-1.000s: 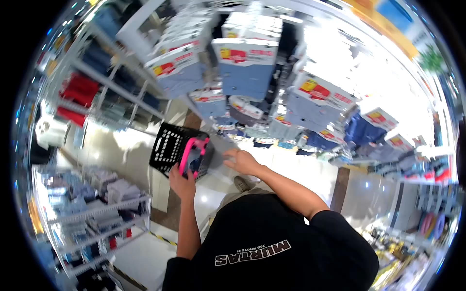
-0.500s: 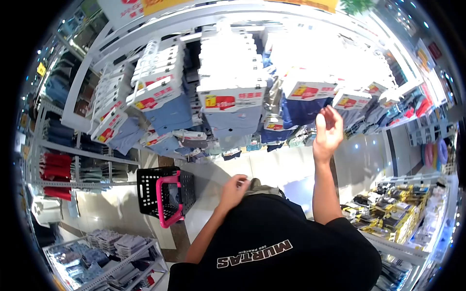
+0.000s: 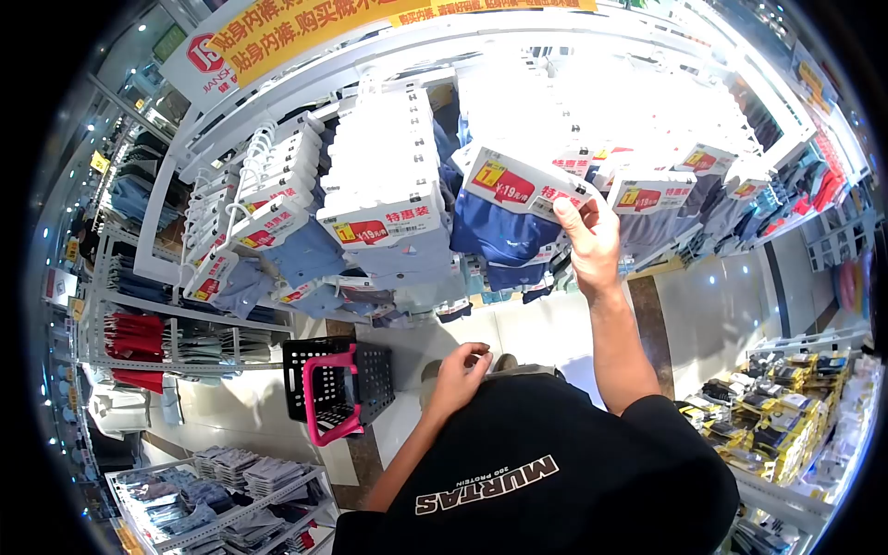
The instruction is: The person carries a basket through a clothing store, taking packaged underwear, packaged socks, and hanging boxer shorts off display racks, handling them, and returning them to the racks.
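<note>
The navy garment [image 3: 499,228] is showing smooth cloth beneath a paper-like card [image 3: 507,188]; the basket [image 3: 376,377] and its pink handle [image 3: 313,398] are looking plastic; the floor [image 3: 696,310] is gleaming, glossy; the shirt [image 3: 601,462] is looking matt.

- Orange-yellow banner [image 3: 310,39] with Chinese lettering, eleven o'clock
- Round red logo [image 3: 205,54], between ten and eleven
- Red garments [image 3: 137,347], between eight and nine
- Piles of folded garments [image 3: 273,474], between seven and eight
- Yellow-and-black packets [image 3: 786,425], four o'clock
- Brown floor strip [image 3: 653,326], just past three
</note>
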A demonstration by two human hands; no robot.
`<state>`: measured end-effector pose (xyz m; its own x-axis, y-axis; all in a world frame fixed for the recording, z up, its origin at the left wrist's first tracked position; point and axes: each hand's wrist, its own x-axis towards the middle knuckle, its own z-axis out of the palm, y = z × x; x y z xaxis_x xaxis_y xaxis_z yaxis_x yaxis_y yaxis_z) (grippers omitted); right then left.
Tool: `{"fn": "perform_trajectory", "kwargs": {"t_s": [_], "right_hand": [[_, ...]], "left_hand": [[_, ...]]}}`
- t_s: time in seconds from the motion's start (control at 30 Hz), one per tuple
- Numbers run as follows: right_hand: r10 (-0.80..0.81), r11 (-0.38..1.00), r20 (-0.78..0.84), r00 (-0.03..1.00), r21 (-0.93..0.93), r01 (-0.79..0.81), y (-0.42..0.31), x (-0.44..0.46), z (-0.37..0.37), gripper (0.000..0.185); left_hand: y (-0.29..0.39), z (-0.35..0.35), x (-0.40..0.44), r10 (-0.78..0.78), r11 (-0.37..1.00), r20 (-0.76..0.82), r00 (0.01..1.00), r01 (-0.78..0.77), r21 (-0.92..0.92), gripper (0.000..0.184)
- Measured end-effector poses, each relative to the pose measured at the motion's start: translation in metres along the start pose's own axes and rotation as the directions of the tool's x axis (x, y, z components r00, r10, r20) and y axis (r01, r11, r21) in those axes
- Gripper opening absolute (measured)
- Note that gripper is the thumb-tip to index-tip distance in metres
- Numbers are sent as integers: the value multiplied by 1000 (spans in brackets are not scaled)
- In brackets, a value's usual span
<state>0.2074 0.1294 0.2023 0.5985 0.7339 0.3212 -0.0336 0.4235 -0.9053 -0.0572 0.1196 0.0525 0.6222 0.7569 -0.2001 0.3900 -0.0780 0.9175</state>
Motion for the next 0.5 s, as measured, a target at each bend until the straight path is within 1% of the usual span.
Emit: {"fn": "perform_trajectory", "kwargs": {"t_s": [0.1,0.13,0.23,0.27,0.3,0.33,0.37,0.43,0.47,0.5], "right_hand": [[-104,989,-38,994,98,107,-9,0,-8,29],[-119,982,-107,987,135,133,-16,-3,-10,31],[-93,958,-182,979,251,137,-36,-15,-23,33],[-76,959,-163,984,258,117,-45,-17,-23,35],[-58,960,-142,988,263,94,-49,-19,-24,37],[10,959,-64,998,284,8,-39,-23,-34,43],[29,967,-58,998,255,-13,-25,-27,-36,47],[72,978,-49,996,198,-61,-9,-37,-23,48],[118,974,-40,992,199,-108,1,-45,-20,48],[179,961,-27,983,217,-169,23,-55,-27,48]], "left_hand": [[20,-2,2,12,999,-49,999,-14,-50,26],[26,-4,3,8,998,-58,998,-12,-67,26],[47,-11,10,134,984,-123,983,-147,-103,25],[51,-14,12,127,980,-77,989,-138,-146,30],[59,-16,14,194,963,-69,979,-203,-175,33],[70,-17,15,257,942,-64,964,-265,-207,38],[82,-17,17,316,916,-62,947,-322,-241,42],[102,-11,16,438,881,-74,896,-444,-162,53],[97,-8,20,492,864,-2,870,-489,-123,55],[108,-4,17,441,891,17,898,-435,-128,43]]}}
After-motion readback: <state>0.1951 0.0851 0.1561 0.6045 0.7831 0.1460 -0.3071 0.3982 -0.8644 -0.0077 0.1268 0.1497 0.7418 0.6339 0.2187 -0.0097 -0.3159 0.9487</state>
